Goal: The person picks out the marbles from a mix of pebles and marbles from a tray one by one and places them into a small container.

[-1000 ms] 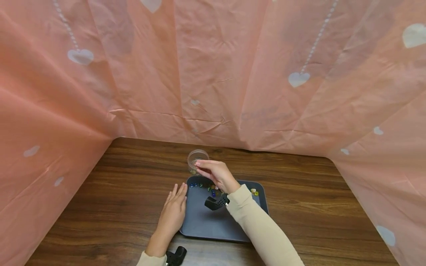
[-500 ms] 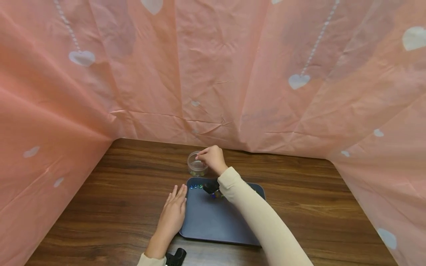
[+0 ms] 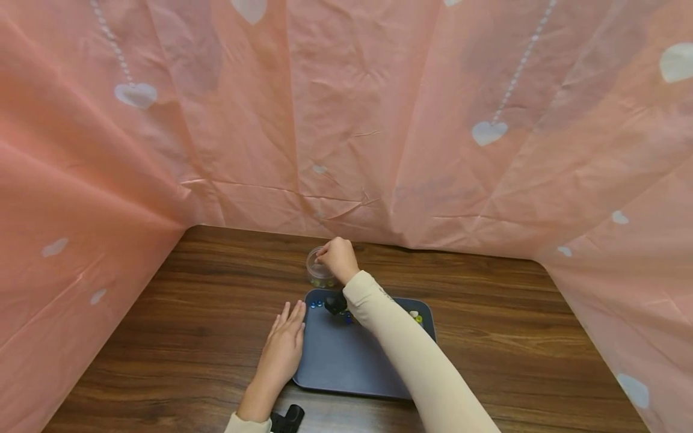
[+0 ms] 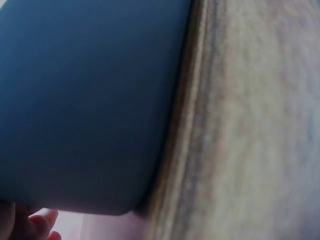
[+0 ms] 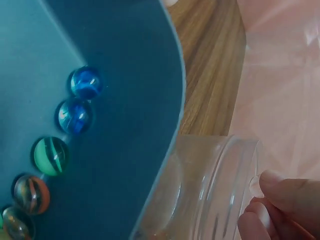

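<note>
At the mouth of a clear plastic jar (image 5: pixel 200 187), my right hand (image 3: pixel 341 258) pinches a clear marble (image 5: pixel 256 186) between thumb and fingers. A few marbles lie in the bottom of the jar, seen through its wall in the head view. My left hand (image 3: pixel 283 349) rests along the left edge of a dark grey-blue tray (image 3: pixel 346 367), fingers straight. Along the tray's far side lie blue marbles (image 5: pixel 75 116), a green marble (image 5: pixel 51 156) and an orange-streaked marble (image 5: pixel 31 194). My right forearm hides part of that row in the head view.
Yellow and white marbles (image 3: pixel 415 316) sit in the tray's far right corner. The jar stands on the wooden table (image 3: pixel 216 288) just beyond the tray. A pink curtain (image 3: pixel 346 150) with hearts encloses the table's back and sides.
My right hand has moved from the near side of the jar up and over its mouth, the wrist turning with it. The left hand stays at the tray's edge.
</note>
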`<state>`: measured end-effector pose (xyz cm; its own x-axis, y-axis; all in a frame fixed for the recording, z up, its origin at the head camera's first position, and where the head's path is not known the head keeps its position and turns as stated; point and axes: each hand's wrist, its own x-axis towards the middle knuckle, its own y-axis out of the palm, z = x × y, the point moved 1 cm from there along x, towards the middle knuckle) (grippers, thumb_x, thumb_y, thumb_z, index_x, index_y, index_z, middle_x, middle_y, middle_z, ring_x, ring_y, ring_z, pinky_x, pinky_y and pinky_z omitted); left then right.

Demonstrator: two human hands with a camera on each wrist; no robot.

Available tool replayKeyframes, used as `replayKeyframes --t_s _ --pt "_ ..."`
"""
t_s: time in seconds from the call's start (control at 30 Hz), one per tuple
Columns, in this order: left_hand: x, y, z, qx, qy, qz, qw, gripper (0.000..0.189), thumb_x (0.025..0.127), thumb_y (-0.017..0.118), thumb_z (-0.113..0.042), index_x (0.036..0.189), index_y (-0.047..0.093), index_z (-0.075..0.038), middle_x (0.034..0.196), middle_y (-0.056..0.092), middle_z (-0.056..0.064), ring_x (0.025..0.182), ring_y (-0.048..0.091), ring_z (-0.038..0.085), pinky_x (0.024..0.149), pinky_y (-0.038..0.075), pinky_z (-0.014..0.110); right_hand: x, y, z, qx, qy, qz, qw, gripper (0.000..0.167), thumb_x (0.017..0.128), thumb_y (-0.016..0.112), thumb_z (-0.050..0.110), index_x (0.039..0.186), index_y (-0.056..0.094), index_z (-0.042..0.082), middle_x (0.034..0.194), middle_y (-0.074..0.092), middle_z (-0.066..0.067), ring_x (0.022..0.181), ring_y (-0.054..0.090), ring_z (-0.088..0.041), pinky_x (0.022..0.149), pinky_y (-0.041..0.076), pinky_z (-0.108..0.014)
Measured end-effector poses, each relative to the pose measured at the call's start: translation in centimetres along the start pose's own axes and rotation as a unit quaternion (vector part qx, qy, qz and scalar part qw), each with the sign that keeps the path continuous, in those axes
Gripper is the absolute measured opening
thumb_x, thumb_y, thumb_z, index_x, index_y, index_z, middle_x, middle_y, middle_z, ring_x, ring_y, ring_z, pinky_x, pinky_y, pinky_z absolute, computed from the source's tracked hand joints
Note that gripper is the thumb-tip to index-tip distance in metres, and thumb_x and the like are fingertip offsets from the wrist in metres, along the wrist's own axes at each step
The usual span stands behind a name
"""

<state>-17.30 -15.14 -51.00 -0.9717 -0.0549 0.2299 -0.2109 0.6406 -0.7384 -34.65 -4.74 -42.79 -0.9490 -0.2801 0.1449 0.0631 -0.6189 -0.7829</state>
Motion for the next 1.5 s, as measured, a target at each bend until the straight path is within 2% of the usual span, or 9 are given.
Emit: replayKeyframes --t_s 0.3,0.47,0.7,0.8,0.9,1.03,1.13,1.3,1.5 --pt "0.0 0.1 -0.1 -0.001 0.003 0.0 1.0 0.042 0.103 0.051 -0.01 0.143 0.05 0.002 0.151 0.048 0.015 0.147 0.035 0.038 0.12 0.03 0.057 -0.3 -0.3 -0.5 0.014 -0.002 0.008 0.9999 0.008 0.08 0.082 0.012 0.084 0.082 0.005 0.089 0.078 -0.01 0.091 0.074 -0.026 0.078 0.061 -0.031" --pt "0.0 0.1 0.0 0.002 0.005 -0.004 1.0 0.042 0.102 0.051 -0.01 0.143 0.05 0.003 0.151 0.048 0.015 0.146 0.036 0.039 0.12 0.03 0.057 -1.4 -1.3 -1.0 0.063 0.008 0.005 0.998 0.01 0.08 0.082 0.014 0.088 0.082 0.007 0.091 0.079 -0.01 0.086 0.073 -0.023 0.064 0.056 -0.021" --pt "0.0 0.1 -0.1 0.002 0.002 -0.004 1.0 0.043 0.102 0.051 -0.009 0.143 0.05 0.003 0.151 0.048 0.016 0.146 0.035 0.039 0.12 0.03 0.057 -4.9 -2.8 -2.7 0.196 0.064 -0.022 0.9783 0.013 0.08 0.081 0.013 0.09 0.081 0.004 0.087 0.078 -0.012 0.071 0.069 -0.006 0.06 0.051 -0.014" --pt "0.0 0.1 -0.1 0.003 0.005 -0.005 1.0 0.042 0.102 0.051 -0.009 0.142 0.05 0.004 0.15 0.048 0.016 0.146 0.036 0.039 0.119 0.03 0.057 -6.8 -3.5 -3.8 0.198 0.082 -0.016 0.9767 0.013 0.08 0.081 0.013 0.09 0.081 0.004 0.087 0.079 -0.01 0.069 0.063 -0.002 0.058 0.048 -0.015" --pt "0.0 0.1 -0.1 0.006 0.007 -0.008 0.9999 0.042 0.102 0.051 -0.009 0.142 0.05 0.004 0.15 0.049 0.016 0.146 0.036 0.039 0.119 0.03 0.057 -8.4 -3.8 -5.4 0.194 0.108 0.001 0.9751 0.014 0.081 0.08 0.013 0.093 0.081 0.005 0.08 0.078 -0.008 0.053 0.053 -0.005 0.046 0.041 -0.019" --pt "0.0 0.1 0.0 0.011 0.011 -0.009 0.9998 0.042 0.102 0.051 -0.009 0.142 0.05 0.004 0.15 0.049 0.016 0.145 0.037 0.04 0.119 0.031 0.057 -10.1 -3.8 -7.6 0.21 0.139 0.011 0.9677 0.013 0.081 0.079 0.009 0.092 0.081 0.003 0.072 0.075 -0.008 0.043 0.046 -0.01 0.04 0.038 -0.021" --pt "0.0 0.1 -0.1 0.012 0.013 -0.009 0.9998 0.042 0.102 0.051 -0.009 0.142 0.05 0.005 0.15 0.049 0.017 0.145 0.037 0.04 0.119 0.031 0.057 -11.1 -3.8 -8.8 0.195 0.137 0.004 0.9712 0.01 0.08 0.08 0.006 0.089 0.081 0.003 0.074 0.076 -0.009 0.05 0.054 -0.008 0.048 0.045 -0.021" --pt "0.0 -0.1 -0.1 0.009 0.01 -0.008 0.9999 0.042 0.102 0.05 -0.009 0.142 0.05 0.005 0.15 0.049 0.018 0.145 0.037 0.04 0.119 0.03 0.057 -12.1 -3.7 -9.8 0.133 0.094 0.004 0.9867 0.009 0.077 0.083 0.01 0.085 0.082 0.007 0.085 0.079 -0.009 0.071 0.068 -0.007 0.059 0.053 -0.021" --pt "0.0 0.1 -0.2 0.005 0.007 -0.001 1.0 0.043 0.102 0.05 -0.009 0.143 0.049 0.004 0.151 0.048 0.017 0.146 0.035 0.039 0.119 0.03 0.057 -12.6 -3.1 -9.9 0.121 0.078 0.008 0.9896 0.008 0.076 0.085 0.01 0.083 0.082 0.008 0.085 0.079 -0.006 0.082 0.073 -0.013 0.065 0.057 -0.023"
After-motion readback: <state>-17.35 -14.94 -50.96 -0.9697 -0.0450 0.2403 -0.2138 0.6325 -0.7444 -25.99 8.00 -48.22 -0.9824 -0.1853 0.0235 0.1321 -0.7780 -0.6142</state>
